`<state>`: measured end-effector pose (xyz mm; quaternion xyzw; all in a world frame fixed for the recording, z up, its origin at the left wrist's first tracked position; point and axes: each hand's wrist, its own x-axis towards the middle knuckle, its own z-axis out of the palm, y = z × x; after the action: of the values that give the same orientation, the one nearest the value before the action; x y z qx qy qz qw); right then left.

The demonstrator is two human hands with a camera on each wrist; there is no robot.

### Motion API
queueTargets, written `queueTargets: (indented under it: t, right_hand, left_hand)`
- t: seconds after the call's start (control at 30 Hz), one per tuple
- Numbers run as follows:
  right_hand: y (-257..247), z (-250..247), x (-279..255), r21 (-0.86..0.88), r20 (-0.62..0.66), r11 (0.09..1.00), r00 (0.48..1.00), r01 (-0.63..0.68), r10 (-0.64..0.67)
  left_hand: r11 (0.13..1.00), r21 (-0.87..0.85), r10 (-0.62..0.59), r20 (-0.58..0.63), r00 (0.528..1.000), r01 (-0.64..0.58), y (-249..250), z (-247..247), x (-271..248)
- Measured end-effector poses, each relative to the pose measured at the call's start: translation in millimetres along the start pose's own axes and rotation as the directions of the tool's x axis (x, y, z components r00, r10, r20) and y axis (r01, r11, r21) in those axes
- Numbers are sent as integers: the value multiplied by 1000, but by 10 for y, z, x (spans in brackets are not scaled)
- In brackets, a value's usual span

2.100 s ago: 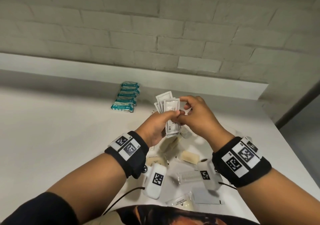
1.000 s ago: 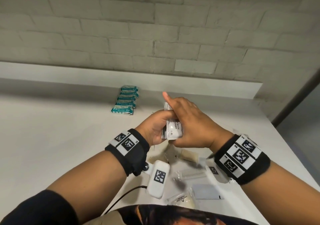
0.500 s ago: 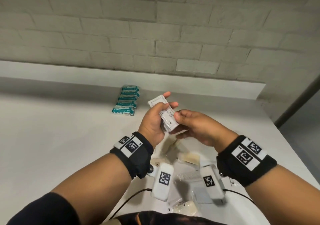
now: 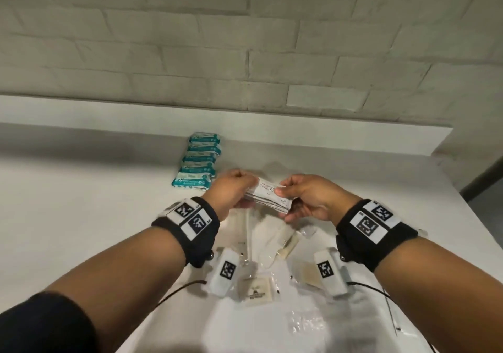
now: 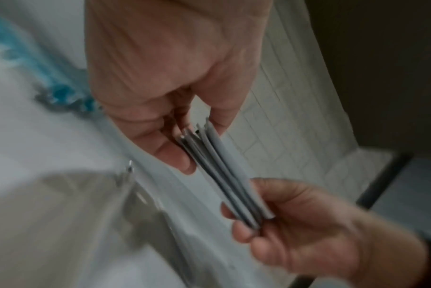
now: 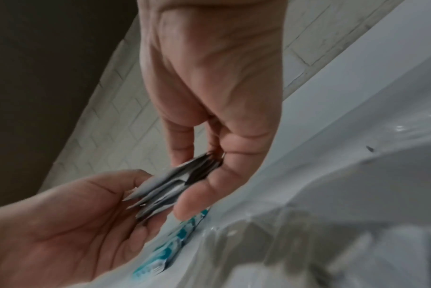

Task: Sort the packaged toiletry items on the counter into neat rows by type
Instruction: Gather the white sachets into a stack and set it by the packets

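Observation:
A stack of several white sachets (image 4: 268, 196) is held flat a little above the white counter (image 4: 81, 216). My left hand (image 4: 234, 190) pinches its left end and my right hand (image 4: 300, 199) pinches its right end. In the left wrist view the stack (image 5: 224, 175) shows edge-on between the thumb and fingers of my left hand (image 5: 184, 148), with my right hand (image 5: 283, 224) at the far end. In the right wrist view my right hand (image 6: 197, 167) and left hand (image 6: 74, 224) clamp the same stack (image 6: 165, 189). A row of teal packets (image 4: 198, 162) lies behind and to the left.
Clear-wrapped items lie under my hands: a comb (image 4: 285, 244), a square packet (image 4: 255, 288), a beige bar (image 4: 307, 273), crinkled clear packets (image 4: 307, 322) and a thin stick (image 4: 392, 314). A raised ledge (image 4: 245, 124) backs the counter. The counter's edge runs down the right side.
The sachet stack has turned from upright in my left hand to lying flat. My hands have moved apart to its two ends and come lower, closer to the teal row.

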<state>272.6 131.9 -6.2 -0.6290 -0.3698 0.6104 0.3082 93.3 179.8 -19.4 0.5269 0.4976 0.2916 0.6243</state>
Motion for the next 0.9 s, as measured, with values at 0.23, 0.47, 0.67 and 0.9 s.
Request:
queueTargets:
  t: [0.23,0.47,0.67,0.9]
  right_hand:
    - [-347,-183,797,-177,-220,983,971,52,-91]
    - [-402,-181,1291,-624,-306,778,939,-74,-156]
    - [-469,-274,1153,-889,-73,458,979,23,-190]
    - [-393,-243,1319,-976,13,201,951,79,-309]
  left_hand:
    - [937,350,-11,-9,1000,13,320,-56,938]
    - [580,814,26,14,1000,-26,206,-146,1399]
    - [339,924,-20,198,980,-179,304,-251,1328]
    - [107,952,115,274,955,-287,188,-73,1457]
